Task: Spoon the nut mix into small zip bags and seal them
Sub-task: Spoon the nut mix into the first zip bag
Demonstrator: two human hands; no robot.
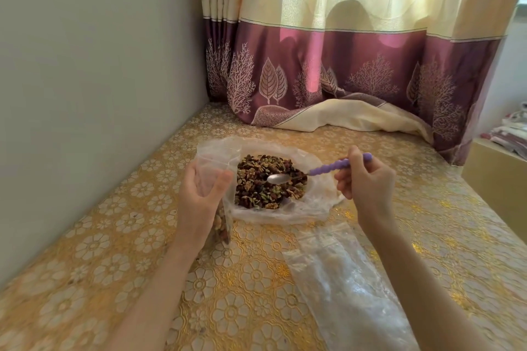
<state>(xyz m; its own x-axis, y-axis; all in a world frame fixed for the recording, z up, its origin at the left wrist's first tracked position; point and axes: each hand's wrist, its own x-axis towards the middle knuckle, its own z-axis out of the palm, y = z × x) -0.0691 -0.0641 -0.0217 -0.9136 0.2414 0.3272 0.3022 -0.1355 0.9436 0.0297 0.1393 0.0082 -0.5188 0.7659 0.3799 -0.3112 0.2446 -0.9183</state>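
Nut mix (271,179): lying in a heap on a wide clear plastic sheet (313,208), in the middle of the table (99,265), between the two hands.
Spoon (308,174): its metal bowl is resting on top of the heap; the purple handle is pointing to the right.
Right hand (368,182): its fingers are curling around the end of the spoon handle and pinching it.
Zip bag (212,171): standing upright just left of the heap, with its mouth open; some nuts are showing at its bottom.
Left hand (199,194): gripping the zip bag from the near side, thumb and fingers curling around it.
Empty bags (336,279): lying flat on the table, under the right forearm.
Curtain (342,65): hanging behind the table, with its hem lying on the surface.
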